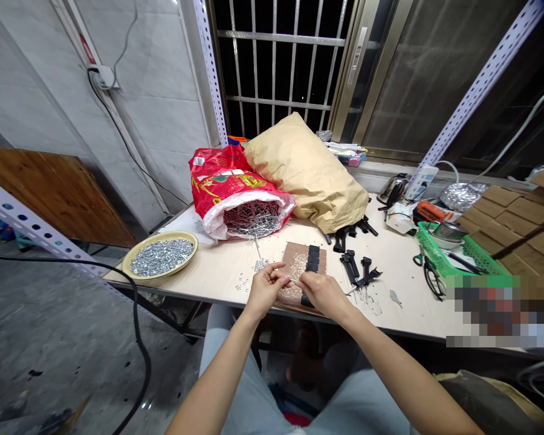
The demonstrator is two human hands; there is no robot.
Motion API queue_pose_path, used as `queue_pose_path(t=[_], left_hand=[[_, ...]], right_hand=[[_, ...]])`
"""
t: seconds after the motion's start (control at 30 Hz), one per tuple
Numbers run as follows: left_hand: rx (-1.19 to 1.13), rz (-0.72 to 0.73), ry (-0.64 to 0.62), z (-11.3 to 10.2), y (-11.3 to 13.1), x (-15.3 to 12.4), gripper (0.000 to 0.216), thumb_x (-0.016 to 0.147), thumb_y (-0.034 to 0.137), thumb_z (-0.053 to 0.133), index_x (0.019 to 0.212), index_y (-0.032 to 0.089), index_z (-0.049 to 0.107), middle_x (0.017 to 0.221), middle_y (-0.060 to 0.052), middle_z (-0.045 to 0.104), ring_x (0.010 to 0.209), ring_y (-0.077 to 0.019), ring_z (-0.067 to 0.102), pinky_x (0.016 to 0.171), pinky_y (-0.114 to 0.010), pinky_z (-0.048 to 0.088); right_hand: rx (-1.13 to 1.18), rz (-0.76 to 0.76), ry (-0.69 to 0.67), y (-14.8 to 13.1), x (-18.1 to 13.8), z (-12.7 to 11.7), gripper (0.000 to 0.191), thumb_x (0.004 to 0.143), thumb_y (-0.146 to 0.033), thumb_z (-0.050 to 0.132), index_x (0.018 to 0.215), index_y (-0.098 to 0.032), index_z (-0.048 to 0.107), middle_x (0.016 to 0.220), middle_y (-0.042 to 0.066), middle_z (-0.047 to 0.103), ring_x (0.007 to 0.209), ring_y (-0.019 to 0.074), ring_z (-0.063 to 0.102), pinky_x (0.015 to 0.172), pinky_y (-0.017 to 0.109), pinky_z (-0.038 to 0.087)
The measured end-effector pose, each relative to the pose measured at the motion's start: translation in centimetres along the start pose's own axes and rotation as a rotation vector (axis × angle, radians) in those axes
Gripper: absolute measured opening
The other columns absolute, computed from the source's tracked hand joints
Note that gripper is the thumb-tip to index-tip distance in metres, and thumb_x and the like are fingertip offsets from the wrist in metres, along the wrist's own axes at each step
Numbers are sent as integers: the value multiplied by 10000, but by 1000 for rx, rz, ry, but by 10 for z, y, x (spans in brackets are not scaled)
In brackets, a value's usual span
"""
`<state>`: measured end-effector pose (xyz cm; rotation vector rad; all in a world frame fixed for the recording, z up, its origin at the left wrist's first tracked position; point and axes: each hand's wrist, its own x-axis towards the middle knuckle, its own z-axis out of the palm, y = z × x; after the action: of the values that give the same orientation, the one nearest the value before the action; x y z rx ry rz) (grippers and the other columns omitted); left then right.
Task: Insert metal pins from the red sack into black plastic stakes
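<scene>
Above a brown board (294,257), my left hand (268,289) and my right hand (321,293) meet with their fingertips pinched. A thin, light metal rod (294,280) runs between them, its end at my right fingers. Whatever my left thumb and finger pinch is too small to make out. Black blocks (313,258) line the board's right side, and pale specks cover its middle. Small shiny metal pieces (263,264) lie beside my left hand. Right of the board are black plastic tools (350,266) with thin metal shafts.
A yellow bowl (127,266) holds many small metal pieces. An open red bag (217,181) spills metal rods, with a tan sack (303,169) behind it. To the right are scissors (430,278), a green basket (476,263) and stacked cardboard boxes (521,220). A black cable (138,338) hangs at left.
</scene>
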<state>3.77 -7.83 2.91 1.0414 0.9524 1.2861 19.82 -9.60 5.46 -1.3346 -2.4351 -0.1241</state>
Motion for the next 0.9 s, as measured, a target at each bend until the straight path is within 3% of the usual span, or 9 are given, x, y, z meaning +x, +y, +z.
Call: queue_pose_path(t=[0.2, 0.43, 0.67, 0.9], left_hand=[[4, -6, -7, 0, 3, -2, 413, 589, 262, 712, 950, 119, 572, 539, 44, 576, 507, -92, 558, 575, -228, 445], [32, -12, -70, 0, 8, -5, 480, 600, 247, 708, 1030, 123, 534, 563, 40, 584, 530, -96, 565, 598, -231, 449], [26, -6, -26, 5, 4, -7, 500, 618, 293, 694, 1060, 125, 532, 562, 25, 587, 544, -115, 577, 596, -246, 458], [66, 60, -80, 2, 6, -4, 495, 600, 235, 704, 1062, 131, 561, 604, 11, 606, 570, -110, 575, 638, -256, 470]], right_hand=[[-39, -59, 93, 2, -3, 1, 289, 917, -260, 357, 688, -165, 505, 639, 13, 546, 591, 101, 517, 521, 215, 277], [0, -69, 24, 6, -5, 1, 230, 913, -267, 385, 765, -167, 530, 674, 6, 572, 630, 103, 536, 527, 210, 282], [-69, -104, 166, 5, -7, -2, 289, 908, -208, 364, 665, -165, 515, 632, 17, 532, 610, 107, 489, 537, 221, 285], [-75, -115, 134, 8, -8, -1, 242, 903, -255, 407, 731, -166, 551, 685, 21, 575, 660, 118, 511, 559, 234, 299]])
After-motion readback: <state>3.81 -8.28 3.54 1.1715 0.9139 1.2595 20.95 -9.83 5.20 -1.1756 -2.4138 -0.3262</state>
